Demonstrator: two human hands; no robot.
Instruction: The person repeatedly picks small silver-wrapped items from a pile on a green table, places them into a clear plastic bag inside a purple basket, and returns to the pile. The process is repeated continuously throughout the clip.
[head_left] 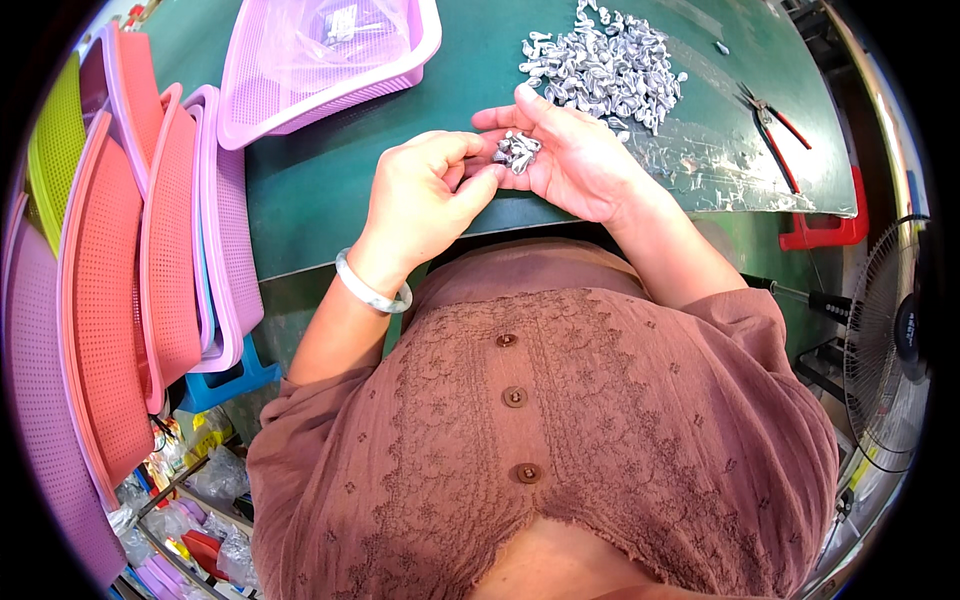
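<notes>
A cluster of small, glossy grey pieces with curled, teardrop-like shapes rests in the upturned palm of my right hand, its fingers partly curled under them. My left hand, below a pale bangle on the wrist, has its thumb and index finger bent together at the cluster's left edge. Whether a piece is between those fingertips is too small to make out. Beyond my right hand, a large heap of the same grey pieces is spread on the green table.
A lilac plastic basket holding a clear plastic bag stands at the table's far left. Red-handled pliers lie to the right. Several stacked baskets lean at my left. A fan and a red stool are at the right.
</notes>
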